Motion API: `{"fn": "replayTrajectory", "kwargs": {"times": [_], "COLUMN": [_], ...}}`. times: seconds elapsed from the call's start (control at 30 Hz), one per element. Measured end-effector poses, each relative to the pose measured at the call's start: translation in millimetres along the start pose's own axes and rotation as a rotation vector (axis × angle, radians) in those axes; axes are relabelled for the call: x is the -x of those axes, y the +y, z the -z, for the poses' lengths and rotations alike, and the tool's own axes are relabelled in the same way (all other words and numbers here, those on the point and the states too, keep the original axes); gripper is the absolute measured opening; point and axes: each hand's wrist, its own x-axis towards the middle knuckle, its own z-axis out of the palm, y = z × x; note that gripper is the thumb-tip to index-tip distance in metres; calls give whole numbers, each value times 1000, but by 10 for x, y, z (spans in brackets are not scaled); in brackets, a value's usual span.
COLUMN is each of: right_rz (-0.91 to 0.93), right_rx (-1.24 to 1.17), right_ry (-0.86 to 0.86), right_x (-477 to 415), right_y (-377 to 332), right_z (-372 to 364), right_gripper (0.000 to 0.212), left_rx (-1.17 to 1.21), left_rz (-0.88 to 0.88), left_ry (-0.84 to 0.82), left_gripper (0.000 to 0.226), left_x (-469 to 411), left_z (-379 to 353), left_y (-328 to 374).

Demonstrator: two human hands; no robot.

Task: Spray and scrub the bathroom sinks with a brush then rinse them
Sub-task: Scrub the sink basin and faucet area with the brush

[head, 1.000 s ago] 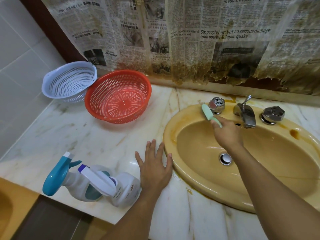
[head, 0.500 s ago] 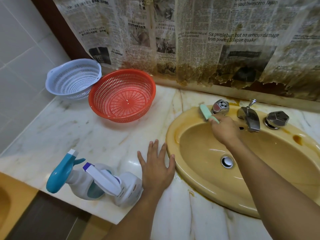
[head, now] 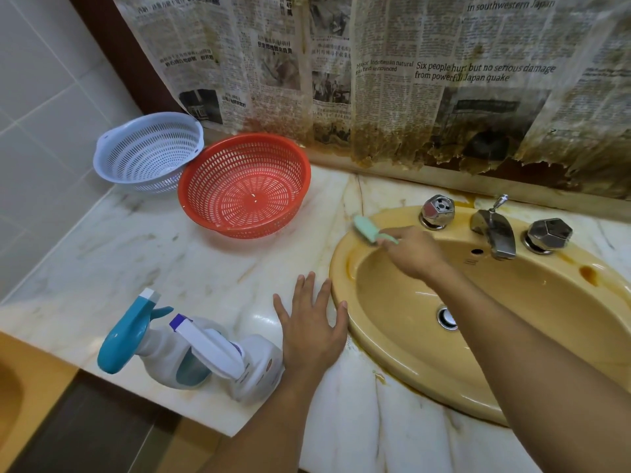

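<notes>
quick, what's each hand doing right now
Left hand: open, flat on the marble counter, holding nothing.
Right hand: closed on the green brush, at the sink rim.

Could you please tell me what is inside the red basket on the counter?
The red basket looks empty: only its perforated bottom and walls show. Its near wall hides a strip of the counter behind it, and the white basket leans on its rim.
</notes>
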Motion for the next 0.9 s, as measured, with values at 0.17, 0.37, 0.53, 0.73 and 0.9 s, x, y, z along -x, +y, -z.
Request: {"fn": "replayTrajectory", "kwargs": {"times": [0.17, 0.37, 0.53, 0.73, 0.9], "right_rz": [109, 90, 8, 66, -248], "right_rx": [71, -25, -46, -24, -619], "right_ry": [-100, -73, -45, -76, 79], "right_x": [349, 548, 575, 875, 1374], "right_y": [-55, -48, 15, -44, 29], "right_z": [-276, -414, -286, -363, -323], "right_gripper": [28, 39, 32, 28, 24], "left_rx": [-4, -9, -3, 61, 26], "left_rz": [-4, -30, -26, 28, -18], "left_ry": [0, -14, -125, -219, -205], "left_gripper": [69, 74, 80, 57, 54], "left_x": [3, 6, -15, -3, 76], "left_z": [-15, 9, 92, 145, 135], "left_y": [-18, -53, -69, -41, -71]}}
